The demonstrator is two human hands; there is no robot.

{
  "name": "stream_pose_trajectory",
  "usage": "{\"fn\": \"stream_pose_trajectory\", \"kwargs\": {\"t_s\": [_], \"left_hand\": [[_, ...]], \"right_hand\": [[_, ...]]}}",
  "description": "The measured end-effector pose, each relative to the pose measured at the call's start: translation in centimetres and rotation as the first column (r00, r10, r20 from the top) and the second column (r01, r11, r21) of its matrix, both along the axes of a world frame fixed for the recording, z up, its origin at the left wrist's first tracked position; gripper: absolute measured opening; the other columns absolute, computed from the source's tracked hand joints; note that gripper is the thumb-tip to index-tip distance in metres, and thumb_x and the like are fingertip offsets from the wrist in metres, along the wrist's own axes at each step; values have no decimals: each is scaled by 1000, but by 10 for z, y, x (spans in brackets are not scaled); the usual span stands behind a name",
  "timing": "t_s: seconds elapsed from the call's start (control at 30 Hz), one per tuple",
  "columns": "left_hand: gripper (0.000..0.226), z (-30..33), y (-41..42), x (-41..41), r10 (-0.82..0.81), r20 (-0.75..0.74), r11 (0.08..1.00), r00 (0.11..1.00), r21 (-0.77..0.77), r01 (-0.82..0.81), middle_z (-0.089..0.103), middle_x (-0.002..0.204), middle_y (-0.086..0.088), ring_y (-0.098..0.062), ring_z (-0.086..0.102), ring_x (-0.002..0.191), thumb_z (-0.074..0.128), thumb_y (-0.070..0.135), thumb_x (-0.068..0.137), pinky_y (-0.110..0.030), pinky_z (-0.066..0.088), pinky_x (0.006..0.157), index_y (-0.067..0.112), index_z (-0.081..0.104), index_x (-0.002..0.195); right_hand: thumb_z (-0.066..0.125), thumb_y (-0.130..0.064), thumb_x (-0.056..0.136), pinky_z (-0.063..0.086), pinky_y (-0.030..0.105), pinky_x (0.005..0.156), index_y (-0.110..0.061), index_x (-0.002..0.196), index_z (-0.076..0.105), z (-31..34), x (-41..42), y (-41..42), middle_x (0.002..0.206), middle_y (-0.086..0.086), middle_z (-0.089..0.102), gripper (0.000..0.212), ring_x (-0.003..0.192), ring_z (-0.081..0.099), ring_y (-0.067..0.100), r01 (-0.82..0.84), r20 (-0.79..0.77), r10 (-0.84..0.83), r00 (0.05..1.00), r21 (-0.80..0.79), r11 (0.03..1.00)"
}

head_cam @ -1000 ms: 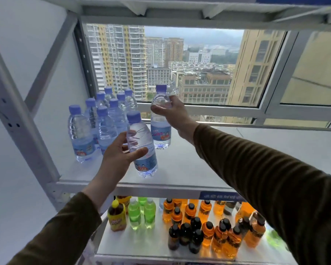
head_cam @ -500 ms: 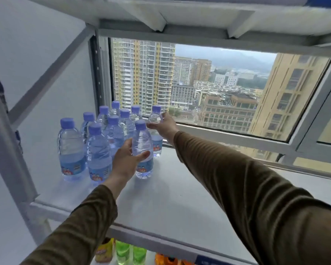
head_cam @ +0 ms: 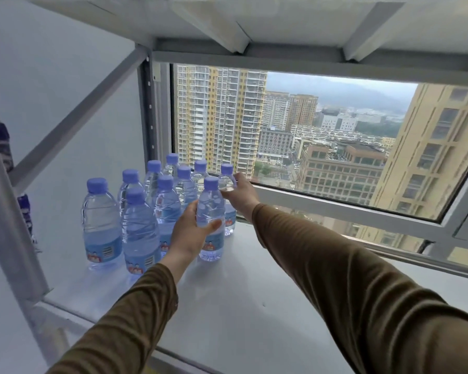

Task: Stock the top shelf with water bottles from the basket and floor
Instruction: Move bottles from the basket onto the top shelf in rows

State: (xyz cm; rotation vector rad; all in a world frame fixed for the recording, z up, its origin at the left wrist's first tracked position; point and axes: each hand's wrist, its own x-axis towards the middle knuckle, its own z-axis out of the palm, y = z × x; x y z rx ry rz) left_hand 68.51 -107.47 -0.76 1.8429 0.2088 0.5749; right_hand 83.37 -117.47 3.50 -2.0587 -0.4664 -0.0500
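Window [head_cam: 322, 141]: fills the far side of the view behind the rack; high-rise blocks and a grey sky show through the glass.
Top shelf [head_cam: 254, 298]: white board running from the near edge to the window sill, bare across its middle and right; grey metal posts and a diagonal brace frame its left end.
Sleeves [head_cam: 349, 279]: olive-brown, one on each forearm, both reaching from the near edge toward the far left of the shelf.
Bottle cluster [head_cam: 146, 209]: clear water bottles with purple caps and blue labels, standing upright and close together at the far left of the shelf.
Left hand [head_cam: 191, 233]: wrapped around the middle of the near bottle, thumb across the front and fingers behind it.
Near bottle [head_cam: 210, 220]: upright, its base on the shelf, at the right edge of the cluster and just beside its neighbours.
Right hand [head_cam: 241, 191]: farther back, fingers curled round the shoulder of the far bottle just under the cap.
Far bottle [head_cam: 227, 184]: upright at the far right corner of the cluster, directly behind the near bottle and close to the window frame; its base appears to rest on the shelf.
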Motion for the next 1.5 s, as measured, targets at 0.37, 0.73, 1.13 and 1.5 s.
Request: {"fn": "stream_pose_trajectory", "kwargs": {"t_s": [0.37, 0.73, 1.13, 1.5], "left_hand": [[67, -40, -1, -11, -33, -70, 999, 997, -11, 32, 60, 125, 7, -12, 57, 115, 83, 18, 80, -23, 44, 91, 23, 49, 138], [67, -51, 1, -4, -5, -112, 1000, 994, 10, 6, 58, 126, 7, -15, 56, 113, 79, 17, 85, -31, 43, 97, 24, 45, 143], [68, -50, 2, 13, -28, -129, 999, 991, -19, 26, 55, 133, 7, -15, 52, 121, 75, 15, 88, -36, 42, 105, 23, 42, 147], [74, -52, 6, 12, -79, -138, 997, 987, -27, 76, 54, 136, 6, -18, 50, 131, 76, 12, 87, -32, 41, 105, 23, 39, 149]], "right_hand": [[74, -43, 93, 55, 43, 91, -8, 140, 56, 17, 8, -15, 129, 10, 62, 62, 106, 58, 22, -81, -108, 91, 990, 101, 992], [76, -43, 90, 55, 55, 102, -9, 142, 53, 18, 9, -8, 140, 16, 61, 66, 118, 64, 34, -38, -46, 39, 998, 16, 999], [77, -48, 87, 57, 54, 98, -14, 141, 53, 14, 20, -3, 135, 14, 64, 68, 116, 65, 33, -20, -42, 20, 999, -3, 1000], [68, -43, 96, 53, 53, 106, -10, 150, 49, 7, 8, -16, 146, 15, 61, 65, 126, 62, 31, -65, -65, 67, 996, 28, 998]]}}
